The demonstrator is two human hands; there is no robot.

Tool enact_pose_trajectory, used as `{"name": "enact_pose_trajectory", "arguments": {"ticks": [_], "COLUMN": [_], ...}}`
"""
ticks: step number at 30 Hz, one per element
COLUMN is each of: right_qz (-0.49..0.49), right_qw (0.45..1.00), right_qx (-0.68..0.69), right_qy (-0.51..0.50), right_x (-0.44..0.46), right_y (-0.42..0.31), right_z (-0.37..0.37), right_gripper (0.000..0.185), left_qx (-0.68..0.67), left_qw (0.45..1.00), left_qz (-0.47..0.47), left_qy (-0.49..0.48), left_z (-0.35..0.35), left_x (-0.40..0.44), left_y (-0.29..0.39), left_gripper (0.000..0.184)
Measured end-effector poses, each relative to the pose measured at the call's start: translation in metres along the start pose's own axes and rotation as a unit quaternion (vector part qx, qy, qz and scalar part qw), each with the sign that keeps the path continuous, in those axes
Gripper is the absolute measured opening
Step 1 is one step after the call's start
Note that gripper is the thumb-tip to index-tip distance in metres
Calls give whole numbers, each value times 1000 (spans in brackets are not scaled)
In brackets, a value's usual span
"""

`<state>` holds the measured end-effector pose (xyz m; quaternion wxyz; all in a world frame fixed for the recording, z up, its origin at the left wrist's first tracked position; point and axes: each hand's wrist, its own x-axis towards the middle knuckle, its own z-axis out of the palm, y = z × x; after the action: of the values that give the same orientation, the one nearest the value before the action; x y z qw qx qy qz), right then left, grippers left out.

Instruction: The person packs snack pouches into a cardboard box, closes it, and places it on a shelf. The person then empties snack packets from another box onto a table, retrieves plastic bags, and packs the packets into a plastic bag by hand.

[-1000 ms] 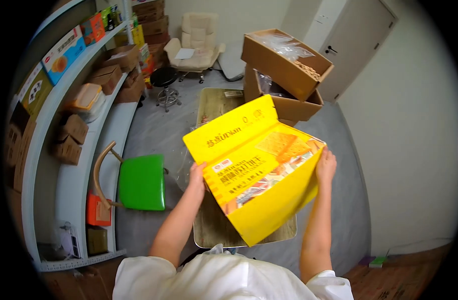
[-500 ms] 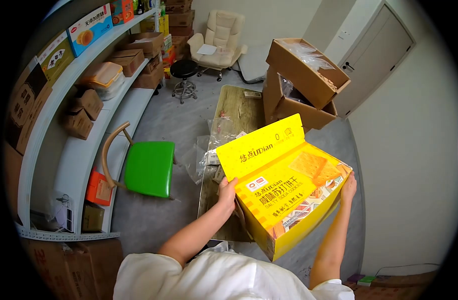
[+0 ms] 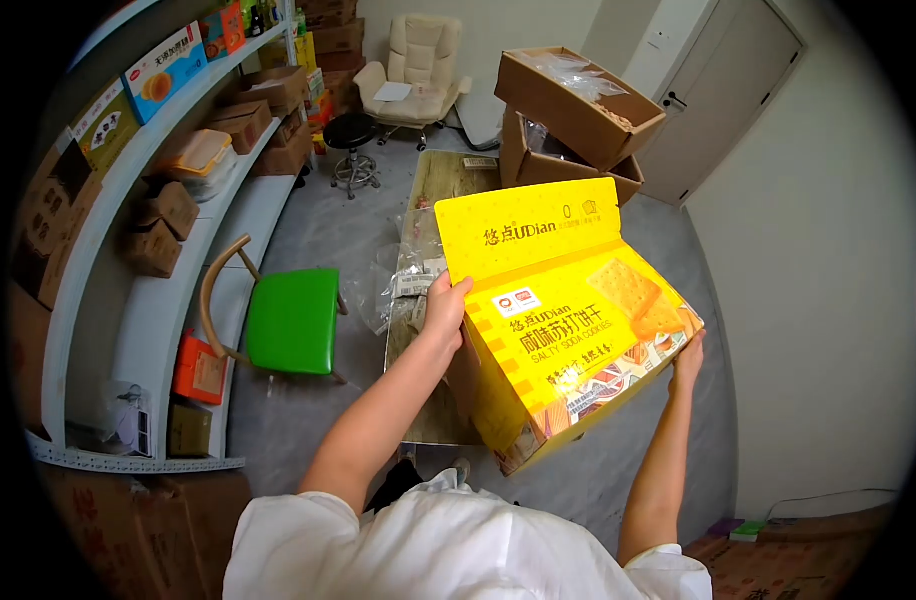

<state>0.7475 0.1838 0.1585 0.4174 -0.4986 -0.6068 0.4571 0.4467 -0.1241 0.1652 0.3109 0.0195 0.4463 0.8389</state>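
Looking down, we hold a large yellow salty soda cookies box [image 3: 568, 320] in the air with both hands, tilted, over the near end and right side of a wood-patterned table [image 3: 443, 175]. Our left hand [image 3: 445, 305] grips its left edge, fingers curled over the side; our right hand [image 3: 689, 360] clasps the lower right corner, its fingers partly hidden. The box's printed lid flap stands up along the far edge. On the table, just beyond our left hand, lie clear plastic wrap [image 3: 383, 290] and small printed packets [image 3: 413, 285]. At the far right, two open brown cartons [image 3: 578, 110] are stacked askew, with clear plastic in the upper one. To the left, a green-seated chair [image 3: 293, 320] stands near a pale metal shelving unit [image 3: 158, 290] bearing boxes.
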Motion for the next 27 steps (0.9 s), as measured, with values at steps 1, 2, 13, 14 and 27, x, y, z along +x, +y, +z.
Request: {"name": "enact_pose_trajectory", "arguments": {"ticks": [1,2,13,14,27], "right_qz": [2,19,61,68,116], "right_qw": [1000,1000,950,948,948], "right_qx": [3,-2,298,304,296], "right_qy": [-1,-6,-69,-71,-17], "right_x": [5,9,-44,-54,-166], "right_y": [9,17,37,38,72], "right_z": [-6,-13,-95,-103,-180], "right_gripper": [62,63,67,67,70], "left_qx": [10,19,32,57,344], "left_qw": [1000,999,996,995,871], "left_qz": [0,1,67,62,180], "left_qy": [14,29,-47,-59,-302], "left_z": [6,9,49,54,28], "left_x": [-11,-21,-157,-174,-296], "left_y": [-1,-3,-41,-46,-35], "left_gripper": [23,23,18,20,56]}}
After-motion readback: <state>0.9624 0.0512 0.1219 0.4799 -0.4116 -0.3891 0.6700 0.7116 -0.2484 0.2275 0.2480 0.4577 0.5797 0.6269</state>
